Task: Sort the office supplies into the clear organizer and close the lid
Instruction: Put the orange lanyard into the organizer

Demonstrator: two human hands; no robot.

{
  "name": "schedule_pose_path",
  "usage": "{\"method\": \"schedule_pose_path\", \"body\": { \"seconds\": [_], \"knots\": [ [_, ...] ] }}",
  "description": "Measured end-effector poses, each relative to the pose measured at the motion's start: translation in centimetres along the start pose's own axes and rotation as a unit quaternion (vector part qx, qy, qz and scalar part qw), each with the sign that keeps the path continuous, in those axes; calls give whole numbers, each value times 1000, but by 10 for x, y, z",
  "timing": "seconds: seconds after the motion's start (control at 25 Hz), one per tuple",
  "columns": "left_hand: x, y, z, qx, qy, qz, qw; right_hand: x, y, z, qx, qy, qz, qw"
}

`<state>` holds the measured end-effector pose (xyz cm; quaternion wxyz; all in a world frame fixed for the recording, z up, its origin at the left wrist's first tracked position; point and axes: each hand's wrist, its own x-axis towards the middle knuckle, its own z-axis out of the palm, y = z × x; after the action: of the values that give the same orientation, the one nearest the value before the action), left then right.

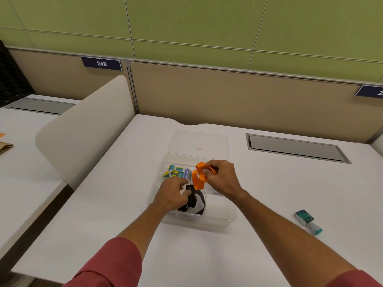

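A clear plastic organizer stands open on the white desk, its clear lid lying flat behind it. Several small blue-and-yellow staple boxes fill the back left compartment. My right hand pinches an orange strap-like band above the organizer's middle. My left hand reaches into the front left compartment, its fingers curled on a black-and-white item lying there. Exactly what the left fingers hold is partly hidden.
A teal and clear stamp-like tool lies on the desk to the right. A grey cable hatch sits at the back right. A cream divider panel rises on the left, another desk beyond it.
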<state>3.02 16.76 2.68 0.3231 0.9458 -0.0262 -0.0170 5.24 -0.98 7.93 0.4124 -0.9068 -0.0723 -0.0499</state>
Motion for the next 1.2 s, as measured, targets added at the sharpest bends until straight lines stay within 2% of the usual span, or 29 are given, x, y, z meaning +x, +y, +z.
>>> {"method": "schedule_pose_path", "body": {
  "seconds": [0.16,0.28,0.4,0.56,0.68,0.88,1.2],
  "knots": [
    [-1,-19,-15,20,66,-19,997,0,3,18,-23,-72,16,997],
    [-5,-29,-21,31,82,-17,996,-5,8,35,-107,-140,10,984],
    [-10,-37,-20,43,80,-11,996,-12,11,57,-240,-192,-41,951],
    [-13,-44,-20,73,74,7,995,-17,12,82,-395,-197,-93,893],
    [-15,-48,-19,94,64,19,993,-16,18,89,-364,-228,-47,902],
    [-14,-47,-15,114,56,38,991,-15,25,82,-306,-246,-66,917],
    [-9,-36,2,177,14,88,980,-26,34,50,-242,-155,-86,954]
  ]
}}
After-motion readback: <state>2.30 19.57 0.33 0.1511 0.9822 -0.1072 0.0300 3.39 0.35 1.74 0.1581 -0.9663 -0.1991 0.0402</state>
